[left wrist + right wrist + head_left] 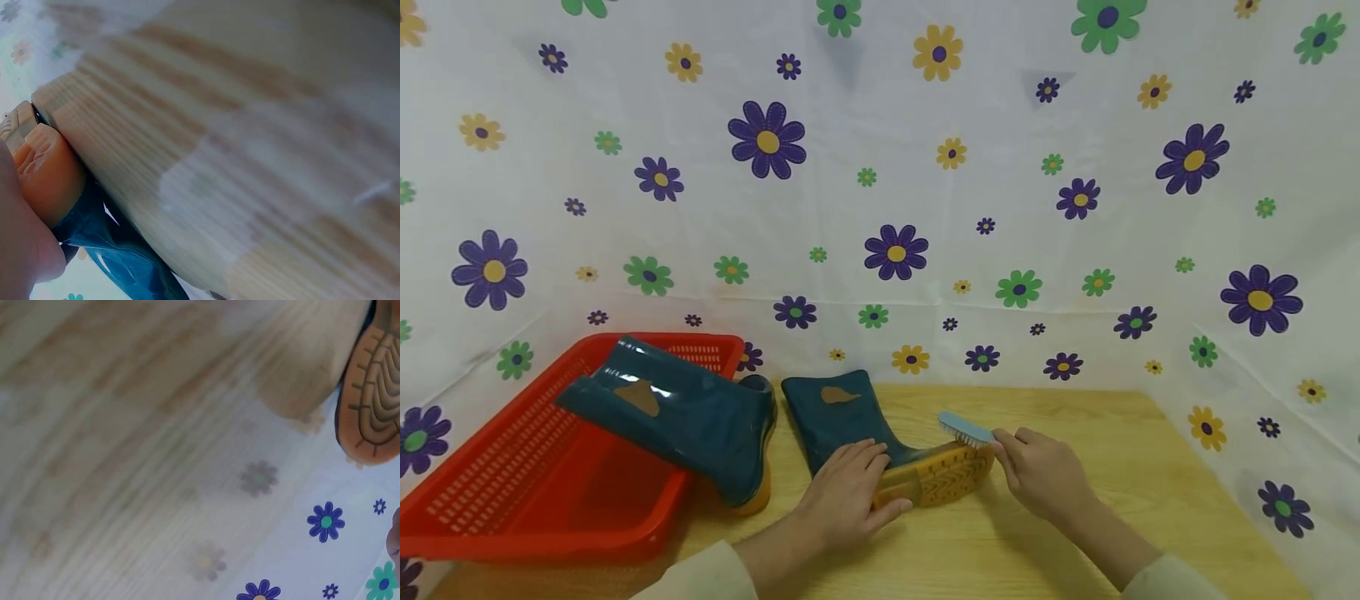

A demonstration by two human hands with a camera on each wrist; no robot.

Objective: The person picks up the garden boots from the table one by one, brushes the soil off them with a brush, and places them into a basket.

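Note:
A dark teal rain boot with an orange-brown sole lies on its side, its tread facing the person. My left hand holds it about the heel, fingers over the boot and thumb at the sole's lower edge. In the left wrist view, the orange heel shows beside the hand. My right hand grips a light blue brush by its handle, bristles down against the sole's upper edge near the toe. The right wrist view shows the sole's toe end, with only a bit of the hand at the edge.
A second teal boot with a brown patch leans over the rim of a red plastic basket on the left. The wooden table meets a white flowered cloth at the back and sides.

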